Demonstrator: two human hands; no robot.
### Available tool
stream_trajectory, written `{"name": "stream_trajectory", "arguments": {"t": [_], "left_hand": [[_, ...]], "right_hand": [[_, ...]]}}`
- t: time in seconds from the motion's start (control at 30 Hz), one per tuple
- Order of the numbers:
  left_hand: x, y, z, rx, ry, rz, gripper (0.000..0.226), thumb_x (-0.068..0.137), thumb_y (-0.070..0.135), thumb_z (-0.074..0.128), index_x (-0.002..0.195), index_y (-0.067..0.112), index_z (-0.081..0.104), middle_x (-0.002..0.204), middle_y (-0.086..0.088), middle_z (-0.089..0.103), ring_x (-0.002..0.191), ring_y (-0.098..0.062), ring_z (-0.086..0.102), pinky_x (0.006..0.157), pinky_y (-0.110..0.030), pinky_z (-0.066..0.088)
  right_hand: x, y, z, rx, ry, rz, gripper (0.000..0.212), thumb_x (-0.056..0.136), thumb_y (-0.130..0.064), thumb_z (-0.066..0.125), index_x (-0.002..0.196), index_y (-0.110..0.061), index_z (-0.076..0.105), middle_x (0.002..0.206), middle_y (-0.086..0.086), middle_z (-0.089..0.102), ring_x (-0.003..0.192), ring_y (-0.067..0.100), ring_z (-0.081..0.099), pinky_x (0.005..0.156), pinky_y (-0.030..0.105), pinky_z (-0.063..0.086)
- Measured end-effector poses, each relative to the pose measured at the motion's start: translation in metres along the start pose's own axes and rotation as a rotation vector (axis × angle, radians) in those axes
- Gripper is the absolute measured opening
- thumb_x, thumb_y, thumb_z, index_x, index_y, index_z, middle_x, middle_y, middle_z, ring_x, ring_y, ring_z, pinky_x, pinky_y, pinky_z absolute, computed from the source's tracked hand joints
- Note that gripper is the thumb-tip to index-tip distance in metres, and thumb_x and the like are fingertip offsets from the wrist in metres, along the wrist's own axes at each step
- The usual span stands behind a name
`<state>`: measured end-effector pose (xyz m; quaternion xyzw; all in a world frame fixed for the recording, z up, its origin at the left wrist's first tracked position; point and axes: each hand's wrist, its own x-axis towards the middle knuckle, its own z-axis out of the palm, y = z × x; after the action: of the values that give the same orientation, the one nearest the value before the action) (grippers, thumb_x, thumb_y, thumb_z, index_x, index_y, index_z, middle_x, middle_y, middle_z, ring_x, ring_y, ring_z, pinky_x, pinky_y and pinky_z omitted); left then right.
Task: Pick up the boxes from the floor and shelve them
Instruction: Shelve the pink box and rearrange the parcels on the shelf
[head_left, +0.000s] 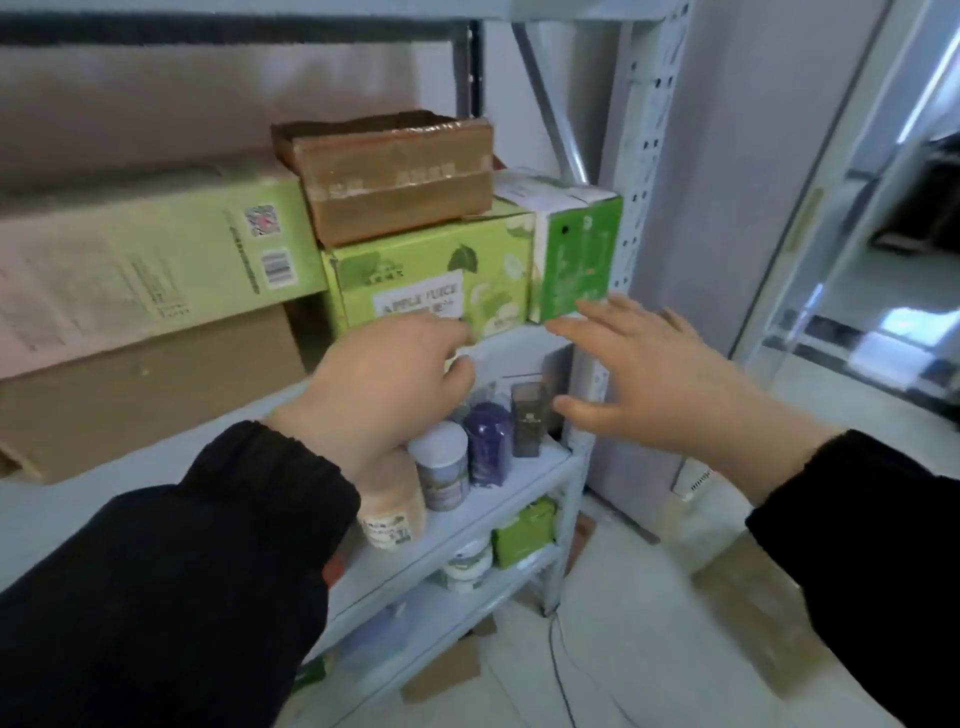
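The apple juice box (431, 283) sits on a shelf (509, 345) of the metal rack (636, 208). It is green, with a white label on its front. A brown box (395, 176) with shiny tape lies on top of the apple juice box. A small bright green box (579, 254) stands just to the right of the apple juice box, touching it. To the left of the apple juice box lies a long pale green box (145, 260), and that one rests on a big brown carton (140, 384).

The left hand (384, 389) is just below the apple juice box. Its fingers (447, 332) are curled in, and their tips reach the bottom front edge of the box. I cannot tell if they press on it. The right hand (654, 379) is down and to the right of the apple juice box. Its fingers (597, 312) are spread wide and hold nothing. The fingertips are right at the bottom of the small bright green box.

Below the apple juice box, on the next shelf down, stand a white jar (444, 470), a purple bottle (488, 441) and a dark little box (529, 418). Both arms wear dark sleeves (208, 571).
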<state>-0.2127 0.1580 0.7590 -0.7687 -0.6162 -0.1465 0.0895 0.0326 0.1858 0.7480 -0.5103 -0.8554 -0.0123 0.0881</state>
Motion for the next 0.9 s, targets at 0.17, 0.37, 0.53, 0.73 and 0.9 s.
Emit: {"name": "stream_trajectory", "arguments": {"t": [0.17,0.37,0.53,0.73,0.9], "left_hand": [[-0.02,0.083,0.075,-0.165,-0.159,0.241,0.032,0.094,0.04,0.043,0.113,0.033,0.068,0.102,0.004,0.068,0.092,-0.024,0.065,0.075,-0.041,0.056],[-0.093,0.222,0.167,-0.296,-0.402,0.504,0.045,0.091,0.04,0.048,0.134,0.032,0.061,0.125,-0.004,0.066,0.116,-0.029,0.061,0.092,-0.039,0.051],[-0.165,0.338,0.219,-0.321,-0.563,0.688,0.048,0.096,0.041,0.047,0.142,0.032,0.052,0.135,0.0,0.059,0.123,-0.026,0.055,0.094,-0.041,0.049],[-0.268,0.476,0.279,-0.302,-0.77,0.804,0.049,0.097,0.041,0.047,0.145,0.032,0.048,0.139,0.003,0.059,0.126,-0.022,0.055,0.098,-0.04,0.048],[-0.366,0.595,0.325,-0.266,-0.912,0.914,0.05,0.096,0.041,0.047,0.145,0.032,0.048,0.133,0.002,0.06,0.12,-0.022,0.057,0.091,-0.038,0.049]], "right_hand": [[-0.12,0.024,0.045,-0.073,-0.133,0.334,0.085,0.085,-0.075,0.048,0.157,-0.044,0.016,0.169,-0.001,0.015,0.157,0.027,0.007,0.122,0.06,0.013],[-0.311,0.056,0.107,-0.041,-0.248,0.736,0.079,0.088,-0.064,0.056,0.156,-0.038,0.026,0.165,-0.001,0.025,0.154,0.026,0.015,0.12,0.055,0.019],[-0.487,0.086,0.153,0.036,-0.315,1.094,0.079,0.088,-0.061,0.058,0.156,-0.035,0.028,0.163,0.002,0.03,0.153,0.027,0.018,0.12,0.057,0.021],[-0.685,0.105,0.208,0.171,-0.36,1.383,0.074,0.087,-0.055,0.06,0.152,-0.028,0.037,0.15,0.004,0.046,0.14,0.028,0.038,0.112,0.051,0.032],[-0.839,0.113,0.26,0.302,-0.38,1.571,0.074,0.085,-0.053,0.063,0.151,-0.026,0.04,0.152,0.006,0.043,0.144,0.026,0.033,0.115,0.052,0.032]]}}
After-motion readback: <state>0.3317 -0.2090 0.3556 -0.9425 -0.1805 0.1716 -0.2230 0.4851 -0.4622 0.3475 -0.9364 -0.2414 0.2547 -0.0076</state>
